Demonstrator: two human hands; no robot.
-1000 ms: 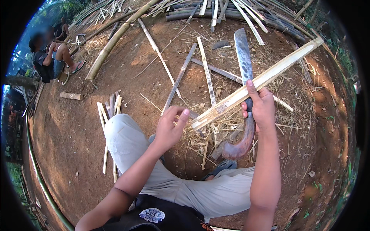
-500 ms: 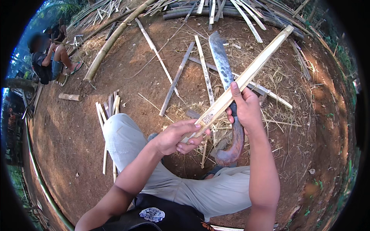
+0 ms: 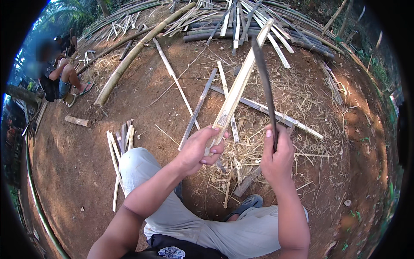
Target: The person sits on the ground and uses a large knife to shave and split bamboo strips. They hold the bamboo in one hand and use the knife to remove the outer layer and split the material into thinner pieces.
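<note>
My left hand (image 3: 202, 147) is wrapped round the lower end of a long pale split bamboo strip (image 3: 242, 77), which slants up and away to the right. In my right hand (image 3: 278, 157) is a machete (image 3: 265, 80), gripped by its handle. Its dark blade stands nearly upright and shows edge-on, just right of the strip. Blade and strip appear apart near my hands; whether they touch near the top I cannot tell. The fingers of my right hand hide most of the handle.
Curled shavings (image 3: 254, 149) and several bamboo strips (image 3: 200, 103) lie on the brown soil ahead. A small bundle of strips (image 3: 118, 146) rests beside my left knee. A thick bamboo pole (image 3: 129, 60) and a large bamboo pile (image 3: 215, 32) lie farther off. Another person (image 3: 62, 75) sits far left.
My right thumb has come off the bamboo strip, and the machete has turned from broadside to edge-on, now right of the strip. The strip has swung left and stands steeper.
</note>
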